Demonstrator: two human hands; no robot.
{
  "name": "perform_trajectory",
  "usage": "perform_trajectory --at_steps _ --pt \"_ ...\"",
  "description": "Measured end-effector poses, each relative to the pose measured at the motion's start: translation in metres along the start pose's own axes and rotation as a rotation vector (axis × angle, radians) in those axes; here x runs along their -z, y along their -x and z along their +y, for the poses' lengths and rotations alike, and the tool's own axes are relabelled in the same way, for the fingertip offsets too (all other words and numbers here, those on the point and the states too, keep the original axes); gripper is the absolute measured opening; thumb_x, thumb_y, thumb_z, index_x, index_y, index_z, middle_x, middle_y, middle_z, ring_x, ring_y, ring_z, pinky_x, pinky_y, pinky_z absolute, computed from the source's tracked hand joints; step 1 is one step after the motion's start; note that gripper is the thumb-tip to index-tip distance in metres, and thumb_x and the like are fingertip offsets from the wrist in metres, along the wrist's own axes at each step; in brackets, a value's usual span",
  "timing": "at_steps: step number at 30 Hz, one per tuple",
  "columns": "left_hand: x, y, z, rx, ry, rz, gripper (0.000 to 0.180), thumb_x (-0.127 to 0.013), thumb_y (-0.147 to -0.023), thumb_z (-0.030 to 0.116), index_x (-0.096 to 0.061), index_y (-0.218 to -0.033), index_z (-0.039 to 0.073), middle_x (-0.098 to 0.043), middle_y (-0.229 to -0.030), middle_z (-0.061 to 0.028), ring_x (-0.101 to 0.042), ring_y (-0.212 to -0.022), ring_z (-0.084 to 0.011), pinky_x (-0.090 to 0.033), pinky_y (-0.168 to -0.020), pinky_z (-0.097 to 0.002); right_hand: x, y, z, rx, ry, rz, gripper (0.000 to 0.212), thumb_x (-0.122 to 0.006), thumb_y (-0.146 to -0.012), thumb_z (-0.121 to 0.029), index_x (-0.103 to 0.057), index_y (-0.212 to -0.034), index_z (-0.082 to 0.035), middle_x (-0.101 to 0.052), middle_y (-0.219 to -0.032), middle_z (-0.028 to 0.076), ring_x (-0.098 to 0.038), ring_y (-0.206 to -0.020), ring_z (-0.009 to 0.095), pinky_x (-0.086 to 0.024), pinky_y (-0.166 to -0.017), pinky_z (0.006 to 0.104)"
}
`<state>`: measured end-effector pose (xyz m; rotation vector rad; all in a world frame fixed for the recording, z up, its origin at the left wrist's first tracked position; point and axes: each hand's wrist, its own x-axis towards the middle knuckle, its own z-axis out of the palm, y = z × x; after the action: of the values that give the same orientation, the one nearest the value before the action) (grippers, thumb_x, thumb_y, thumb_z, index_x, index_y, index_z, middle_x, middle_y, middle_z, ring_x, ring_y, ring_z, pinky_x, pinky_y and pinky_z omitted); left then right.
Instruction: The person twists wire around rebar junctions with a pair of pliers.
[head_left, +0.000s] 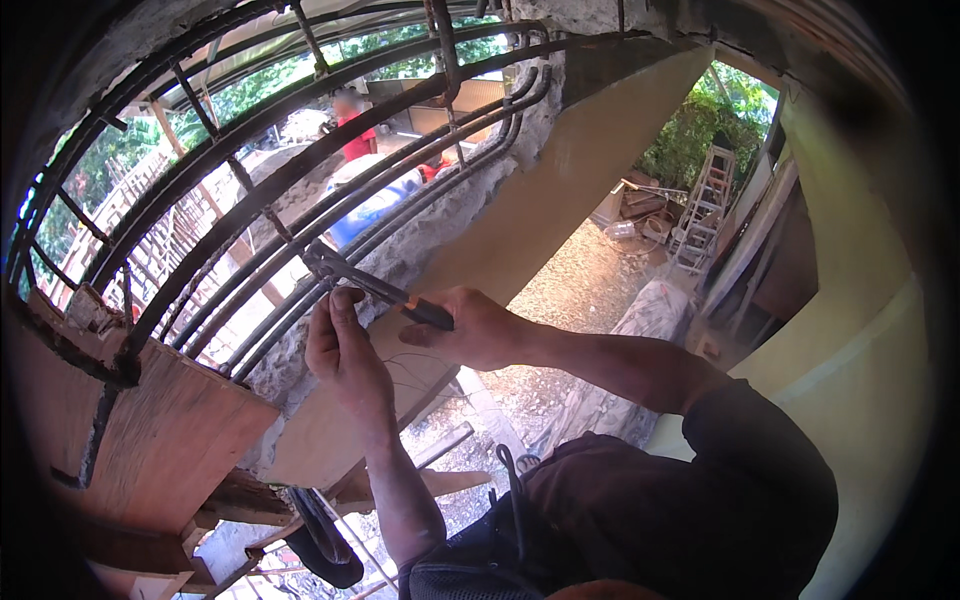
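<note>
Pincers (pixel 372 285) up mid-frame, head in among the steel, just above the fingertips! Danger first, reading from the left. Those reinforcing bars (pixel 300 163) sit close together with shorter pieces crossing them; a shallow bite could let the tool skid off round metal or snag. Next along, the left hand (pixel 350 345): so near the tool's head that a slip might nip a fingertip, or drive knuckles into the rough concrete edge (pixel 405 252). Further right, thin wire (pixel 408 356) curls below the handles, and a loose strand could catch or spring.

Now the pose, same direction. Left forearm climbs steeply from the lower edge, thumb and fingers drawn into a pinch; whatever lies between them is too small to tell. Over comes the right hand (pixel 472 325), forearm slanting gently in from the right, elbow out wide, fingers wrapped round the handles. Have the tool's jaws bitten onto anything? Can't tell from here.
</note>
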<state>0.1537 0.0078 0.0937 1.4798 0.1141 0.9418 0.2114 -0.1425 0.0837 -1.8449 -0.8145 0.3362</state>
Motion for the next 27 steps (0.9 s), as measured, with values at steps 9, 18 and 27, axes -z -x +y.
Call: perform_trajectory --at_steps 9,18,27 --pt "0.013 -0.004 0.014 -0.053 -0.041 -0.037 0.033 -0.054 -0.105 0.026 -0.068 -0.087 0.003 -0.048 -0.068 0.0088 -0.03 -0.06 -0.0001 -0.019 -0.053 -0.022 0.003 0.01 -0.004 -0.281 -1.034 -0.682 0.037 -0.062 -0.099 -0.041 -0.053 -0.081 -0.011 -0.048 -0.06 -0.003 -0.045 -0.044 0.009 -0.035 -0.04 0.0261" --pt "0.022 -0.009 0.041 -0.226 -0.64 0.138 0.024 -0.062 -0.1 0.02 -0.073 -0.101 -0.001 -0.07 -0.077 -0.003 -0.058 -0.068 -0.0079 -0.048 -0.063 -0.0269 0.025 0.006 -0.011 -0.005 -0.232 -0.145 0.033 -0.061 -0.101 -0.032 -0.064 -0.114 -0.002 -0.068 -0.088 0.007 -0.069 -0.081 0.014 -0.056 -0.072 0.0299" --pt "0.044 -0.023 0.028 -0.301 -0.422 -0.086 0.015 -0.068 -0.095 0.014 -0.073 -0.102 0.001 -0.071 -0.075 -0.012 -0.065 -0.066 -0.0116 -0.049 -0.062 -0.029 0.017 0.005 -0.015 0.009 -0.313 -0.187 0.051 -0.061 -0.101 -0.021 -0.046 -0.148 -0.008 -0.063 -0.096 0.0 -0.062 -0.093 0.009 -0.053 -0.084 0.0274"
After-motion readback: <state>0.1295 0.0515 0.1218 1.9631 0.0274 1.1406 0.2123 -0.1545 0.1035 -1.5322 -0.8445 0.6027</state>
